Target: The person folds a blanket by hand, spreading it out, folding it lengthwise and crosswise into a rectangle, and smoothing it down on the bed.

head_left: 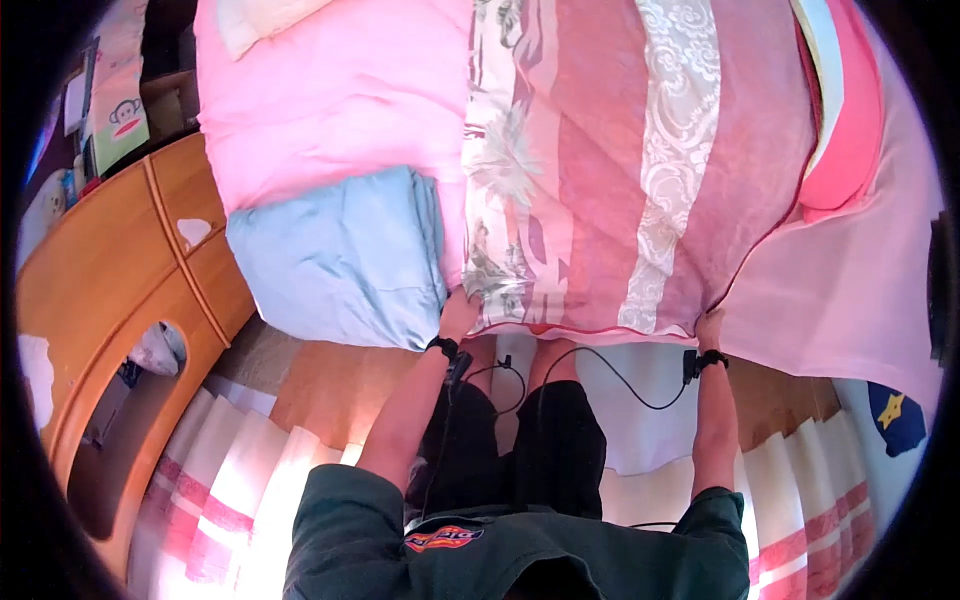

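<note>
A pink quilt [600, 190] with a patterned strip and a white lace-like band lies spread over the bed. My left hand [461, 312] is closed on its near left corner, just right of a folded light-blue blanket [335, 255]. At the quilt's near right corner, my right hand [709, 326] is closed on the edge, with its fingers partly hidden. Between my hands the near edge runs roughly straight, above my knees. Both wrists wear black bands with cables.
A wooden headboard [110, 270] with an oval opening stands at left. Pink bedding [330, 100] lies beneath the blue blanket, and a pink sheet [840, 290] hangs at right. White and pink curtains [240, 480] are behind me. A dark blue item with a star [893, 415] is at lower right.
</note>
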A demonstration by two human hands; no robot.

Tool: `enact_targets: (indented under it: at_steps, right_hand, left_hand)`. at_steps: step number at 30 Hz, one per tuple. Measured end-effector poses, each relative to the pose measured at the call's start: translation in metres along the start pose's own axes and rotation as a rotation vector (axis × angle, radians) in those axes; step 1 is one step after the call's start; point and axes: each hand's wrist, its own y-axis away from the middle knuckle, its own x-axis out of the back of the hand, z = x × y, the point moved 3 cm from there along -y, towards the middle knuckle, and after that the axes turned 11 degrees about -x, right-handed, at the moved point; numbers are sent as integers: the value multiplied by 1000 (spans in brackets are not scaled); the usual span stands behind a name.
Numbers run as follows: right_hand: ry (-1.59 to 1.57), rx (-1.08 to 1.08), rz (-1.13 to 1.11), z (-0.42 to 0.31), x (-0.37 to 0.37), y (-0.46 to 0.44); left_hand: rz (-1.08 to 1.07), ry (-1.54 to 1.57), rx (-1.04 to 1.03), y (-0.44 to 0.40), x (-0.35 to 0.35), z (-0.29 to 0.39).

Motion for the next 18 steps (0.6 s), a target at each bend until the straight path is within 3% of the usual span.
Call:
enact_targets:
  at_steps: [2,4,5,8,10,11,12,14,16,18]
  right_hand:
    - [155,-75,124,18,-15,-1]
    - [230,-124,88,23,-16,7]
    - [306,-175,56,20,-15,5]
    - [465,-307,98,-66,32,18]
    - [166,-204,361,-107,73,17]
    - [258,-48,465,-130,95,14]
    - [246,-38,490,-158,120,12]
    - [-119,165,333,-241,169,12]
    - [-194,303,370,-323,209,10]
    - [-341,470,273,-413,239,13]
  left_hand:
    - [-67,61,2,8,2,3]
    - [-168,-106,122,3,8,17]
    - [-159,-159,-6,-3,1,10]
    - [185,8,11,-8,37,60]
    - [201,-16,-166,-21,54,76]
    - [230,51,-192,-29,70,94]
    - [255,118,-213,-32,89,114]
    - [202,255,-233,-46,128,156]
    - [142,387,-247,-73,160,195]
    - [257,272,-541,-104,196,243]
